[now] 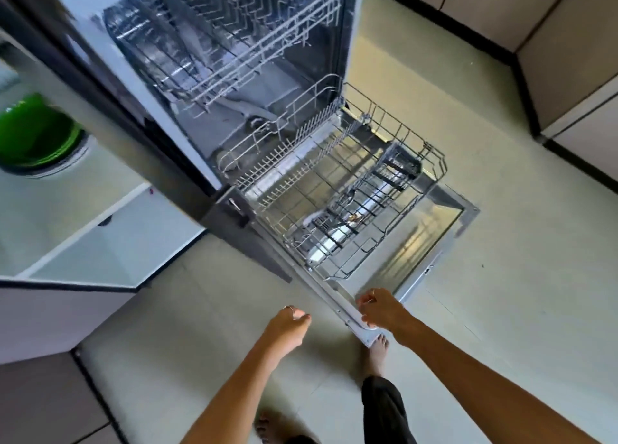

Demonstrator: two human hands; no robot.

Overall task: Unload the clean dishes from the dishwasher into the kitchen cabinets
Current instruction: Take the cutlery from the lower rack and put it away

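Kitchen floor [501,276], right hand [383,311] over dishwasher door edge [334,301], grip unclear, left hand [287,325] loose

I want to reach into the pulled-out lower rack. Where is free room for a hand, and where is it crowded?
The lower rack is bare across its tine rows, from the tub side to the cutlery basket. The basket is the tight spot: narrow cells, a few small items inside. The counter in front of the green dish is also bare.
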